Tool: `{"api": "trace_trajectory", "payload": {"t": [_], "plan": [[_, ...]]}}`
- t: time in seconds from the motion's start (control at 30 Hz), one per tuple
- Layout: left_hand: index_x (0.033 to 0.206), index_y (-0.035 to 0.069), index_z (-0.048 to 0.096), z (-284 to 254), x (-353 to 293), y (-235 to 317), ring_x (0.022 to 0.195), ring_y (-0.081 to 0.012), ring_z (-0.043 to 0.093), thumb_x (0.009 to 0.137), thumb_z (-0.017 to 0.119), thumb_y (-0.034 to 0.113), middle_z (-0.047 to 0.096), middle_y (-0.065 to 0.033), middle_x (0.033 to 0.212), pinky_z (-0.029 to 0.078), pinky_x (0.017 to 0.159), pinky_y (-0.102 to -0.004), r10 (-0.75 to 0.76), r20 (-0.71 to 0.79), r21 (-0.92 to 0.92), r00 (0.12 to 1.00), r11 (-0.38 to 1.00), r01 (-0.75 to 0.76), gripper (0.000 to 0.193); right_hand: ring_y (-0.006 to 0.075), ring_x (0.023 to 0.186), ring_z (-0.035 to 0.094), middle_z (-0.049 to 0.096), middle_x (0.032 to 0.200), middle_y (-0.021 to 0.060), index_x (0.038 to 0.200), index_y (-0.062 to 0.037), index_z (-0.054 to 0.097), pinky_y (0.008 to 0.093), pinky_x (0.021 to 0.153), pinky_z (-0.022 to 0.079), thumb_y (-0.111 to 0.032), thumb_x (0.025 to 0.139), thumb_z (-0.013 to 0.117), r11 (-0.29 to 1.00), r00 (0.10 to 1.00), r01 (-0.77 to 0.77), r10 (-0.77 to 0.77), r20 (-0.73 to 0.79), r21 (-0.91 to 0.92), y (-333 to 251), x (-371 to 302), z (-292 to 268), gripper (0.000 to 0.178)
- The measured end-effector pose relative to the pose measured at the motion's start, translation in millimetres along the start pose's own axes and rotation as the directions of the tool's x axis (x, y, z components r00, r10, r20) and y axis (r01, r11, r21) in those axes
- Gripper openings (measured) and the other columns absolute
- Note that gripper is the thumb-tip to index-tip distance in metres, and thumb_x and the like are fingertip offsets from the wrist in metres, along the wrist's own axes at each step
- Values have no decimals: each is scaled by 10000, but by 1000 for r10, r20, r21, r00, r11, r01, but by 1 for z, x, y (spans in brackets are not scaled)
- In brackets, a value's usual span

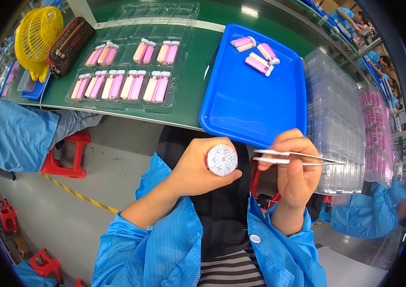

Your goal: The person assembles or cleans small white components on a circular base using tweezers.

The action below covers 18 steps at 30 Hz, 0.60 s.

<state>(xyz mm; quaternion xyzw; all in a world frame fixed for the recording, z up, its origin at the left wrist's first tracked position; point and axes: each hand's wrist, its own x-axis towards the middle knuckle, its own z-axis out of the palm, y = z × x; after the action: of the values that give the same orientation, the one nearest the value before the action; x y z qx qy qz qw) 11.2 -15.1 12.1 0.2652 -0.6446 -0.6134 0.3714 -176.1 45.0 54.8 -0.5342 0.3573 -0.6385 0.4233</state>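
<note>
Two hands in the head view, both ours, both in blue sleeves coming up from the lower edge. Our left hand [195, 168] is curled shut around a small white round-headed piece [222, 160], its patterned end face turned up toward the camera, thumb under it and fingers wrapped behind. Our right hand [294, 168] is pinched closed on metal tweezers [292, 158] that lie flat, the shaft running out to the right past the knuckles; near end sits just beside the white piece, and we cannot tell if it touches. Just above the right hand sits a blue tray [241, 103] on the green table [191, 76], with a few pink-and-white pieces [258, 51] at its far end. Further up-left of the left hand lies a clear blister tray [129, 71] holding rows of pink and peach pieces. Right of the right hand stands a stack of clear trays [336, 119]. Far up-left of the left hand we see a yellow fan [36, 36] and a brown pouch [70, 44] touching it. Left of the left hand, a red stool [69, 158] and another person's blue sleeve [14, 134].
</note>
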Motion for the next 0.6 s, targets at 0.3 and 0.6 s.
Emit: {"api": "trace_trajectory", "payload": {"t": [0.3, 0.6], "plan": [[855, 23, 638, -8, -2, -10, 698, -103, 612, 668, 828, 82, 660, -46, 768, 487, 637, -270, -26, 314, -199, 949, 976, 93, 273, 207, 766, 626, 654, 869, 144, 899, 13, 630, 299, 668, 483, -104, 855, 693, 988, 925, 42, 18, 379, -149, 2, 14, 11, 141], [928, 6, 659, -14, -1, -12, 729, -100, 611, 672, 841, 96, 670, -45, 798, 492, 657, -267, 17, 433, -243, 901, 965, 99, 328, 213, 734, 642, 663, 832, 152, 860, 16, 650, 291, 625, 489, -170, 844, 712, 993, 924, 4, 42, 380, -120, 5, 19, 11, 197]]}}
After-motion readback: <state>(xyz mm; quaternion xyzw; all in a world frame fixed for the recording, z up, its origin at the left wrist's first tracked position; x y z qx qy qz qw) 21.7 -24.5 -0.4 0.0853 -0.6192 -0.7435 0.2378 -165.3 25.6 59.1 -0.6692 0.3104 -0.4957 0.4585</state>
